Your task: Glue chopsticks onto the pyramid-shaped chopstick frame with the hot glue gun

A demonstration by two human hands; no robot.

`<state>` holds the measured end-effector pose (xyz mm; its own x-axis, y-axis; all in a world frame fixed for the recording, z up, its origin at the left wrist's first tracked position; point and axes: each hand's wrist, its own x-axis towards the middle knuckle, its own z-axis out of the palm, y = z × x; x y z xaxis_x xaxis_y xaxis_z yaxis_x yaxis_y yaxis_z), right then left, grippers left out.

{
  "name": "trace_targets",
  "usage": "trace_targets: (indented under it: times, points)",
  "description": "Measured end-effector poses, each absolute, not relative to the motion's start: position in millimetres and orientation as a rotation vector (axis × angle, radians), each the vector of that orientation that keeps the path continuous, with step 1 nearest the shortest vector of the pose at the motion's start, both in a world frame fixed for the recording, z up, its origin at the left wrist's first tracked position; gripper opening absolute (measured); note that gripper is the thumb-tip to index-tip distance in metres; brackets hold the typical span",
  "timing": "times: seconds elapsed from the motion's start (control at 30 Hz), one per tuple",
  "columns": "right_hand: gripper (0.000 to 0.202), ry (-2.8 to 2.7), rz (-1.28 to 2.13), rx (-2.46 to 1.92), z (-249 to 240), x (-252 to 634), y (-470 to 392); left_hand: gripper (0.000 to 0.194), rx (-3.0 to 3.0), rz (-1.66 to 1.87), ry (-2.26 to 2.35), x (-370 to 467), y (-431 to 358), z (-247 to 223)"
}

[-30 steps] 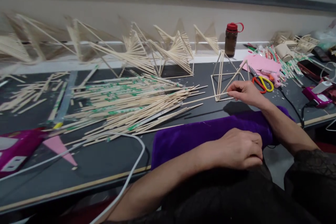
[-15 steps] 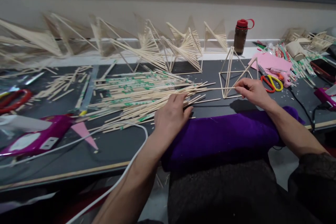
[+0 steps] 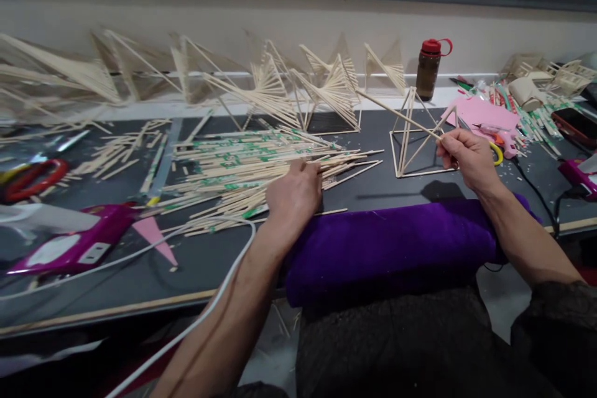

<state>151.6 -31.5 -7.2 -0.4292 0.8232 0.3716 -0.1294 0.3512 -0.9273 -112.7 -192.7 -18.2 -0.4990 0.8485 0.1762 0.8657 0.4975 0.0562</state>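
Stick [image 3: 396,114] has swung up off the pile [image 3: 242,165]; long axis now slants up-left from the right hand [image 3: 471,155], pinched on its near end. Wooden frame [image 3: 423,173] sits nearer that hand; left hand [image 3: 295,189] on pile, grip unclear.

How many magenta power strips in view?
2. Left strip, beside the pink paper triangle; right strip, at the picture's right edge, partly cut off. Others may be hidden.

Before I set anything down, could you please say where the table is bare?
Between purple cloth and stick frame; also between the pink triangle and the looping white cable. It's crowded around the left hand on the stick pile.
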Motion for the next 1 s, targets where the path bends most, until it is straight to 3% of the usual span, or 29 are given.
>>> trace_targets:
  times: [0.1, 0.17, 0.3, 0.4, 0.63, 1.0]
  points:
    - [0.033, -1.663, 1.268, -0.676, -8, 149, -35, 0.032, -1.537, -0.742, -2.53, -106, -185, -3]
    - [0.033, -1.671, 1.266, -0.702, -8, 146, -37, 0.028, -1.666, -1.277, -2.489, -91, -176, 6]
    - [0.034, -1.726, 1.239, -0.729, -11, 145, -40, 0.038, -1.768, -2.415, -2.257, -48, -151, 13]
    - [0.033, -1.86, 1.221, -0.707, -14, 146, -41, 0.034, -1.723, -2.84, -2.009, -28, -133, 11]
    - [0.026, -2.037, 1.12, -0.656, 0, 153, -45, 0.04, -1.927, -2.965, -1.988, -28, -124, 2]
    - [0.027, -1.966, 1.185, -0.518, 39, 124, -40, 0.032, -2.453, -2.474, -2.227, -7, -137, -4]
